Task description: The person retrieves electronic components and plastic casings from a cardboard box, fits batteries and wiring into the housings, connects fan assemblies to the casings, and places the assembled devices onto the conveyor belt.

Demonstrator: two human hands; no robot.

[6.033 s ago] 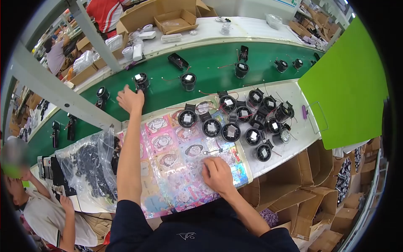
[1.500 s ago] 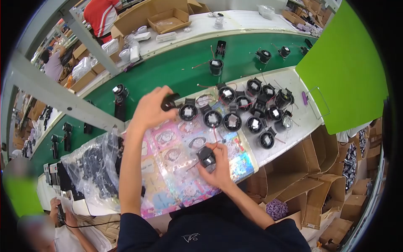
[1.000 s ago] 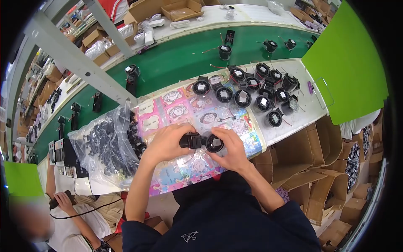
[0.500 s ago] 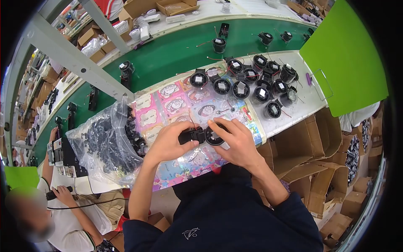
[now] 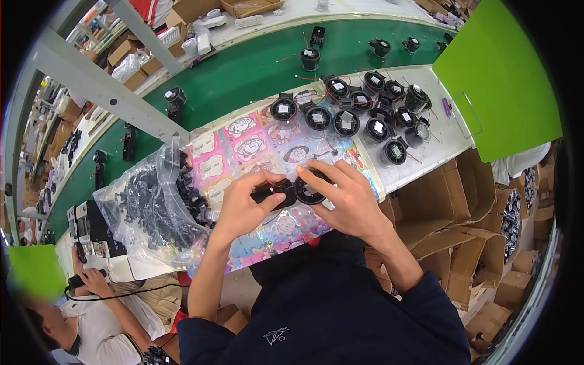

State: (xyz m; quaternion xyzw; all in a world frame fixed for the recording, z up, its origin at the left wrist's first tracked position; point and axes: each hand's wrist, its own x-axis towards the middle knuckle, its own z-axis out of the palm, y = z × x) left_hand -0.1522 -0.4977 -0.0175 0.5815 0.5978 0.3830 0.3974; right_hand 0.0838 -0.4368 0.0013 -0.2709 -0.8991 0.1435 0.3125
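Above the colourful patterned mat (image 5: 243,246), my left hand (image 5: 246,204) grips a black elongated housing (image 5: 274,193), thumb on top. My right hand (image 5: 350,198) is wrapped over a round black motor unit (image 5: 309,190), its fingers across the rim. The two parts meet end to end between my hands; the joint is partly hidden by fingers. Several round black units with white labels, such as one unit (image 5: 284,108), stand beyond my hands on the mat and on the white tabletop (image 5: 398,176).
At left lies a clear plastic bag (image 5: 149,207) of small black parts beside a metal post (image 5: 103,85). Units stand on the green belt (image 5: 243,76). A green board (image 5: 502,91) and cardboard boxes (image 5: 429,201) are at right. A co-worker (image 5: 112,322) sits lower left, holding a corded tool.
Since the earliest frame, my left hand has come back from the belt with the housing, and my right hand has taken hold of a round unit. Both parts are now together over the mat.
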